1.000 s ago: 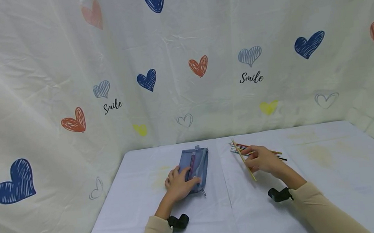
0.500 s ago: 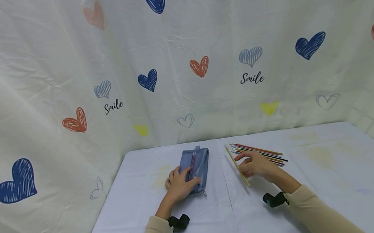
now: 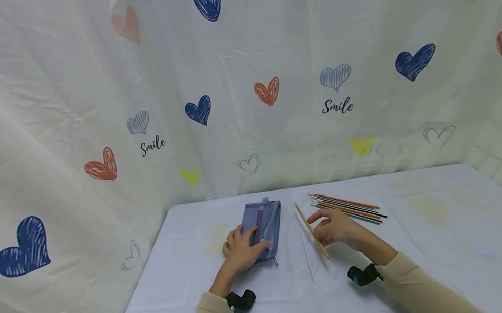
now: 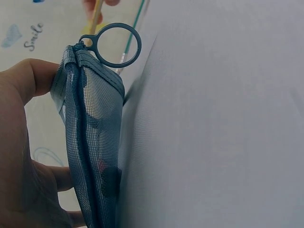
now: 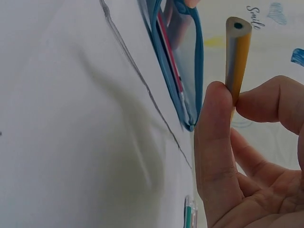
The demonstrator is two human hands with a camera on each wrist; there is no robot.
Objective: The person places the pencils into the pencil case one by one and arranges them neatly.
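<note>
My left hand (image 3: 239,250) rests on a blue mesh pencil case (image 3: 274,226), its fingers spread over the upper side. A ring-shaped zipper pull (image 4: 118,45) hangs at the case's near end. Through the mesh, a red pencil (image 5: 168,52) shows inside. Beside the case, my right hand (image 3: 337,228) pinches a yellow pencil (image 3: 311,230) between thumb and fingers, tilted slightly above the table. The flat, unsharpened-looking end of that pencil points at the right wrist camera. Behind the right hand lies a loose bundle of colored pencils (image 3: 352,207).
A white cloth covers the table (image 3: 446,237), with a crease (image 5: 147,90) running between the two hands. Behind the table hangs a curtain (image 3: 295,136) printed with hearts and the word Smile. A black wrist camera (image 3: 363,275) sits at the right cuff.
My right hand has moved left and toward me with the yellow pencil, away from the bundle and closer to the pencil case. My left hand stays on the case.
</note>
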